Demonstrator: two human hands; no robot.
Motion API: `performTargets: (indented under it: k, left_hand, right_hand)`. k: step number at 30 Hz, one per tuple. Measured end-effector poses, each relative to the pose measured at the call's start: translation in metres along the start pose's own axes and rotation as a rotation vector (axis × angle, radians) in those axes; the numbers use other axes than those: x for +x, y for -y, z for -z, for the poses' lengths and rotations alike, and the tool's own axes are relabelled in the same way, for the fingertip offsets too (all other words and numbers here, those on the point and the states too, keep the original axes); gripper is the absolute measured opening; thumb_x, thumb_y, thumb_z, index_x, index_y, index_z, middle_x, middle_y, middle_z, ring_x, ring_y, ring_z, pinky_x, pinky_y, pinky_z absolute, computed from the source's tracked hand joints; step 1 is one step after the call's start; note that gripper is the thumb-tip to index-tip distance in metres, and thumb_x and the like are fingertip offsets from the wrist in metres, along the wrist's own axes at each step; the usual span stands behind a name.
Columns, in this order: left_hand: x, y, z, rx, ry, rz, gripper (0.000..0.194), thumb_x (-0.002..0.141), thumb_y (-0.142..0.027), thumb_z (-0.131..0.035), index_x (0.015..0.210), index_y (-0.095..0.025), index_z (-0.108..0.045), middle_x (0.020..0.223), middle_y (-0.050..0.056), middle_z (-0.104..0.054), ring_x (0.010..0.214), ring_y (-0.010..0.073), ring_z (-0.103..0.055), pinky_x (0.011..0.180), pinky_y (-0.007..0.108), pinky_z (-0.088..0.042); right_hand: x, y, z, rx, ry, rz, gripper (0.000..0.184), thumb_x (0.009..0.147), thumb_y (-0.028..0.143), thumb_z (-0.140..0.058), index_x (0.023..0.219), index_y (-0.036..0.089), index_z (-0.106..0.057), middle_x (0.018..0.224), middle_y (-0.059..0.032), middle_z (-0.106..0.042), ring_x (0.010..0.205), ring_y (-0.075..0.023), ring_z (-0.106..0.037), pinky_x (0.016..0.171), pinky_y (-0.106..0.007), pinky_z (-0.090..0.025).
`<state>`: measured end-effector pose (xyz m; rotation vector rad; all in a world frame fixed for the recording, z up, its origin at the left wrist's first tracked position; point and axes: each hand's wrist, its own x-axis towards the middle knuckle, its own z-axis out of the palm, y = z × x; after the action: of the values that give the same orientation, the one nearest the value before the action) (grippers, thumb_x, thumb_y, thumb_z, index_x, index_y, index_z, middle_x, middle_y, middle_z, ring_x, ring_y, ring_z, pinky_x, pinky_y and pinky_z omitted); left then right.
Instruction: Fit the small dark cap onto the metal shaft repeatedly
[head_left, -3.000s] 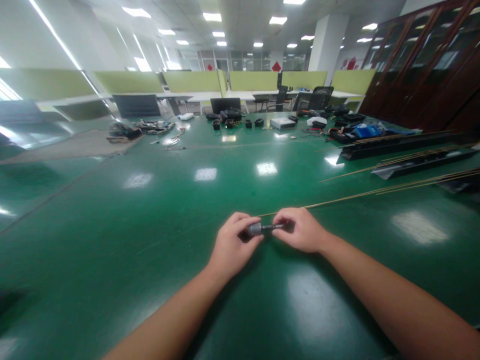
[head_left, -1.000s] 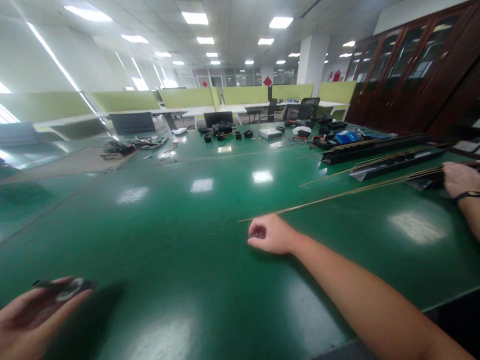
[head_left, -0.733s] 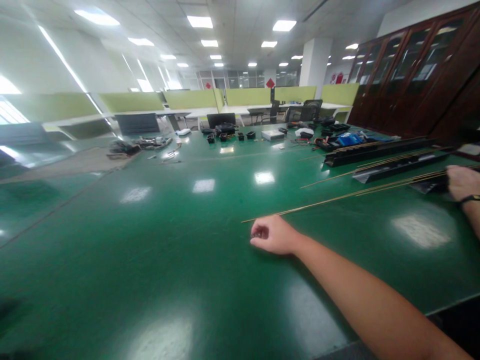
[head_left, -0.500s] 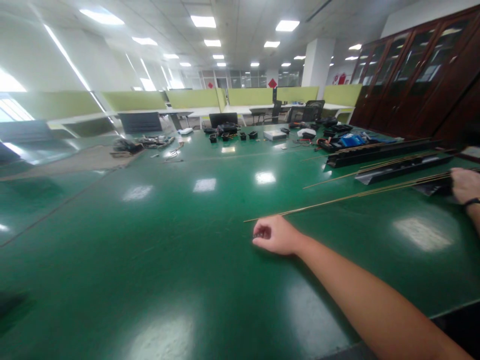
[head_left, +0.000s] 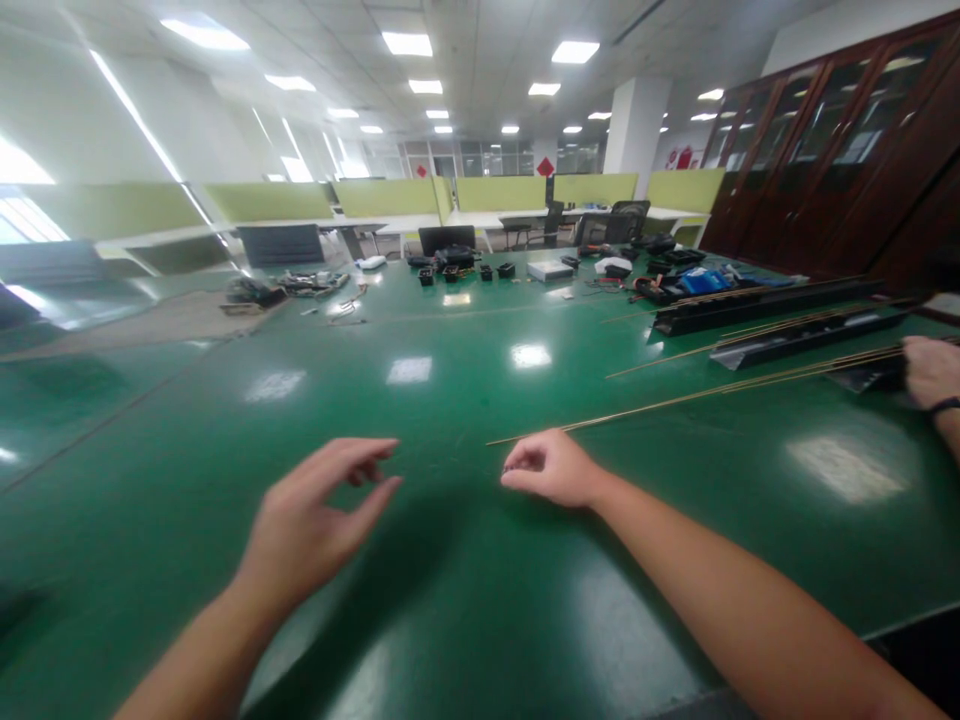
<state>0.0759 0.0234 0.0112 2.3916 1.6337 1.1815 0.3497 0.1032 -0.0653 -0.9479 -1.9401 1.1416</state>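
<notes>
My left hand [head_left: 315, 515] hovers over the green tabletop [head_left: 420, 620], thumb and fingers apart, and nothing shows between them. To its right, my right hand [head_left: 551, 468] rests on the table with its fingers curled together. A tiny dark bit shows at its fingertips, too small and too covered to name. Just beyond that hand lie thin brass-coloured rods [head_left: 637, 408], running from its knuckles toward the far right.
At the right edge another person's hand [head_left: 930, 370] with a dark wristband is by the rods. Black channel-shaped trays [head_left: 810, 335] hold more rods. Farther back are small black boxes [head_left: 450, 272], a white box [head_left: 550, 270], a blue item [head_left: 705, 280] and cables.
My left hand carried a dark grey cylindrical tool to the lower left and out of view, then came back without it. My right hand has stayed nearly in place, closed.
</notes>
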Motion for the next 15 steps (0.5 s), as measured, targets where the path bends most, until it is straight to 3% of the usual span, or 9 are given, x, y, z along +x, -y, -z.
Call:
performTargets:
  k: [1, 3, 5, 7, 11, 15]
  left_hand:
    - [0.004, -0.004, -0.018, -0.016, 0.137, -0.119, 0.032, 0.084, -0.032, -0.066, 0.116, -0.029, -0.064, 0.104, 0.001, -0.066, 0.083, 0.0145, -0.063, 0.079, 0.028, -0.056]
    - [0.009, -0.017, -0.053, -0.028, 0.3, -0.268, 0.04, 0.084, -0.023, -0.063, 0.124, -0.028, -0.059, 0.114, 0.005, -0.064, 0.093, 0.0167, -0.064, 0.083, 0.028, -0.055]
    - [0.012, -0.03, -0.079, -0.05, 0.369, -0.341, 0.041, 0.083, -0.017, -0.06, 0.124, -0.025, -0.059, 0.113, 0.007, -0.064, 0.097, 0.0185, -0.064, 0.082, 0.029, -0.055]
    - [0.013, -0.038, -0.094, -0.069, 0.366, -0.349, 0.034, 0.082, -0.012, -0.056, 0.114, -0.022, -0.063, 0.105, 0.007, -0.064, 0.092, 0.0177, -0.064, 0.078, 0.027, -0.055]
    - [0.015, -0.035, -0.098, -0.073, 0.364, -0.302, 0.017, 0.084, -0.011, -0.052, 0.09, -0.02, -0.066, 0.091, 0.005, -0.064, 0.082, 0.0156, -0.063, 0.073, 0.025, -0.052]
    - [0.01, -0.014, -0.067, -0.033, 0.244, -0.21, 0.023, 0.09, -0.025, -0.055, 0.11, -0.024, -0.065, 0.095, 0.004, -0.067, 0.085, 0.0164, -0.064, 0.078, 0.027, -0.053]
  right_hand:
    - [0.0, 0.0, 0.0, 0.013, 0.016, -0.007, 0.023, 0.072, 0.034, -0.075, 0.079, 0.012, -0.073, 0.064, -0.0022, -0.066, 0.055, -0.0108, -0.052, 0.053, -0.022, -0.04]
    - [-0.001, 0.001, 0.001, 0.031, 0.056, -0.006, 0.024, 0.073, 0.035, -0.073, 0.077, 0.012, -0.072, 0.06, -0.0004, -0.063, 0.052, -0.01, -0.05, 0.051, -0.021, -0.037]
    - [-0.001, 0.0, 0.0, 0.03, 0.087, 0.017, 0.024, 0.075, 0.036, -0.072, 0.069, 0.012, -0.068, 0.056, 0.0022, -0.057, 0.051, -0.0088, -0.046, 0.049, -0.02, -0.034]
    - [-0.001, -0.002, -0.001, 0.01, 0.106, 0.041, 0.026, 0.075, 0.034, -0.071, 0.061, 0.013, -0.063, 0.054, 0.0039, -0.052, 0.052, -0.008, -0.044, 0.049, -0.02, -0.033]
    - [-0.001, -0.003, -0.005, -0.018, 0.126, 0.04, 0.022, 0.076, 0.032, -0.07, 0.067, 0.013, -0.066, 0.057, 0.0029, -0.056, 0.053, -0.0087, -0.046, 0.05, -0.02, -0.035]
    - [-0.003, 0.0, -0.004, -0.08, 0.122, 0.055, 0.026, 0.077, 0.04, -0.071, 0.078, 0.013, -0.073, 0.063, -0.0005, -0.064, 0.055, -0.0104, -0.052, 0.052, -0.021, -0.038]
